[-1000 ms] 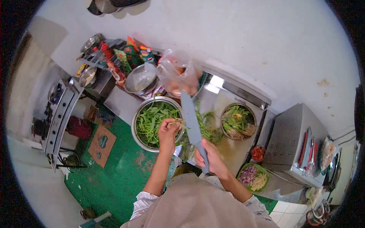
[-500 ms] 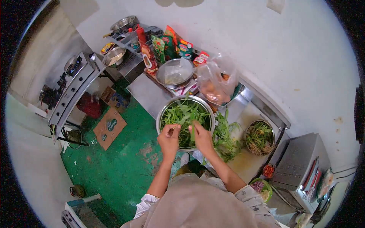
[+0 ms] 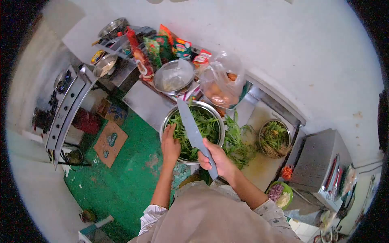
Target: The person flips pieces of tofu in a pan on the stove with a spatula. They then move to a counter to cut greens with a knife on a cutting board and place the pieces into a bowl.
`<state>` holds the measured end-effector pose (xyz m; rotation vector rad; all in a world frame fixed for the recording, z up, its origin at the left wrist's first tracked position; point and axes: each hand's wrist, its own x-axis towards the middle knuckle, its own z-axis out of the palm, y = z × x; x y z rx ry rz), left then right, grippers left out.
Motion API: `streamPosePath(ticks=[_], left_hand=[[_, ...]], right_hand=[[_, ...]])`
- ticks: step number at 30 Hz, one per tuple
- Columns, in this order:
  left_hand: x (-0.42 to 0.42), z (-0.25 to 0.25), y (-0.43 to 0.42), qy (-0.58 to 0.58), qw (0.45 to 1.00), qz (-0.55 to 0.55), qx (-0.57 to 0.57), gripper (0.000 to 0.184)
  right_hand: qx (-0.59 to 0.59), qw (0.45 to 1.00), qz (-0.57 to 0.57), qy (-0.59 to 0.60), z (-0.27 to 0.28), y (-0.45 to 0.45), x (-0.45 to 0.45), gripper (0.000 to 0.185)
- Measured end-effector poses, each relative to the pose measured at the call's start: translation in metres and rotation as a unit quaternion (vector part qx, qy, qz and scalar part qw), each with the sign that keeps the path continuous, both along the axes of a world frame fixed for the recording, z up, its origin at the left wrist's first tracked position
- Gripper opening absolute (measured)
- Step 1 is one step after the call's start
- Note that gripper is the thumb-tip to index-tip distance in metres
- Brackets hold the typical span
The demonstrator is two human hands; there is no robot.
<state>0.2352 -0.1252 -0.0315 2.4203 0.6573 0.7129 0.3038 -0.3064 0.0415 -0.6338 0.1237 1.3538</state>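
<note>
My right hand is closed around the grey handle of a kitchen knife. The blade points up and away from me, above a steel bowl filled with leafy greens. At the bowl's left side, my left hand has its fingers stretched out over the rim, against the greens; nothing shows in its grasp. More leafy stems lie just right of the bowl. Beyond them stands a round container of trimmed greens and roots.
Behind the bowl are a steel basin and a plastic bag of orange-brown items. Sauce pouches stand further left. A gas stove is at far left. Chopped onions on a green plate and a metal cabinet are at right.
A knife is now in my right hand, where the hand pinched a green leaf before. My left hand has moved down from its pinch to the bowl's left side and spread its fingers.
</note>
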Motion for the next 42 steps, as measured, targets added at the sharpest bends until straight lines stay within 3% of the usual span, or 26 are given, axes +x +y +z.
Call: streamPosePath(ticks=[1,3,4,5,9,10,12,13,15,16,20,23,24,29,34,36,42], left_hand=[[0.005,0.005,-0.005,0.002,1.0,-0.011,-0.001,0.051],[0.016,0.018,-0.021,-0.007,1.0,-0.01,-0.012,0.038],[0.027,0.024,-0.033,-0.038,0.999,-0.035,-0.009,0.025],[0.038,0.026,-0.049,-0.037,0.998,-0.045,-0.01,0.025],[0.079,0.01,-0.118,0.026,0.952,-0.301,-0.045,0.022],[0.09,0.0,-0.132,0.025,0.949,-0.312,-0.046,0.022],[0.111,-0.02,-0.156,0.077,0.905,-0.416,0.043,0.028],[0.118,-0.035,-0.165,0.075,0.901,-0.425,0.044,0.028],[0.132,-0.051,-0.182,0.15,0.87,-0.44,0.165,0.032],[0.141,-0.05,-0.184,0.243,0.826,-0.481,0.165,0.032],[0.144,-0.055,-0.187,0.265,0.815,-0.462,0.229,0.034],[0.148,-0.047,-0.181,0.246,0.795,-0.465,0.302,0.031],[0.155,-0.043,-0.184,0.299,0.772,-0.449,0.336,0.027],[0.165,-0.04,-0.182,0.303,0.791,-0.43,0.313,0.026],[0.163,0.011,-0.176,0.266,0.819,-0.413,0.295,0.024],[0.163,0.036,-0.174,0.241,0.871,-0.372,0.213,0.023],[0.154,0.069,-0.159,0.146,0.917,-0.369,0.04,0.019]], right_hand=[[-0.029,0.997,-0.021,-0.067,0.007,-0.008,-0.001,0.037],[-0.015,0.998,-0.043,-0.054,0.01,-0.035,0.007,0.037],[-0.032,0.986,-0.102,-0.128,0.014,-0.051,0.011,0.038],[-0.051,0.965,-0.16,-0.202,0.019,-0.068,0.015,0.039],[-0.174,0.907,-0.328,-0.2,0.032,-0.142,0.026,0.044],[-0.197,0.878,-0.381,-0.214,0.033,-0.158,0.027,0.047],[-0.203,0.865,-0.413,-0.2,0.031,-0.188,0.022,0.048],[-0.206,0.856,-0.436,-0.187,0.028,-0.201,0.018,0.049],[-0.209,0.849,-0.452,-0.179,0.02,-0.221,0.008,0.049],[-0.195,0.852,-0.456,-0.17,0.015,-0.23,0.003,0.048],[-0.202,0.825,-0.495,-0.184,0.02,-0.244,-0.007,0.045],[-0.181,0.839,-0.485,-0.166,0.001,-0.259,-0.006,0.039],[-0.179,0.84,-0.486,-0.164,-0.001,-0.26,-0.005,0.039],[-0.192,0.846,-0.454,-0.204,0.011,-0.258,0.004,0.028],[-0.202,0.85,-0.428,-0.231,0.005,-0.257,0.01,0.029],[-0.196,0.853,-0.415,-0.248,0.007,-0.255,0.012,0.03],[-0.199,0.866,-0.388,-0.245,0.0,-0.248,0.012,0.039]])
